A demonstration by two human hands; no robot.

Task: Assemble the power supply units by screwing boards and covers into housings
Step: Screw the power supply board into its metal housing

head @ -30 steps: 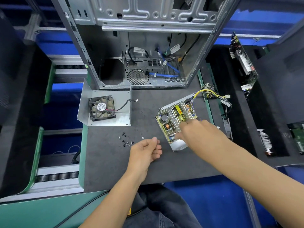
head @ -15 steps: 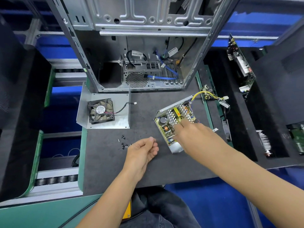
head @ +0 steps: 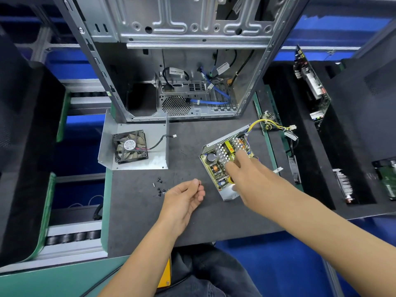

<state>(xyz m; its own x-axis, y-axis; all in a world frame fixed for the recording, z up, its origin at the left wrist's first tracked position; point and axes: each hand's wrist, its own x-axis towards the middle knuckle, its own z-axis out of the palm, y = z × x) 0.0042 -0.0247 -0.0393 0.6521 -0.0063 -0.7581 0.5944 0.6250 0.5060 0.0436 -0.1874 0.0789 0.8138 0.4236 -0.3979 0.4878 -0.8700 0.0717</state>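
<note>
The circuit board (head: 225, 159) was pressed into its housing (head: 230, 195) by the right hand (head: 246, 174) with straight fingers (probably to seat it); a screw (head: 199, 185) seemed pinched in the left hand (head: 184, 198), ready for fastening.

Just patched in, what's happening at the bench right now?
A person is working on an open power supply unit that lies on the dark mat. The right hand rests on its circuit board, fingers spread over the heatsinks. The left hand hovers beside it, fingers curled, apparently pinching a small screw. Loose screws lie nearby, and the cover with the fan sits apart, not yet fitted.
</note>
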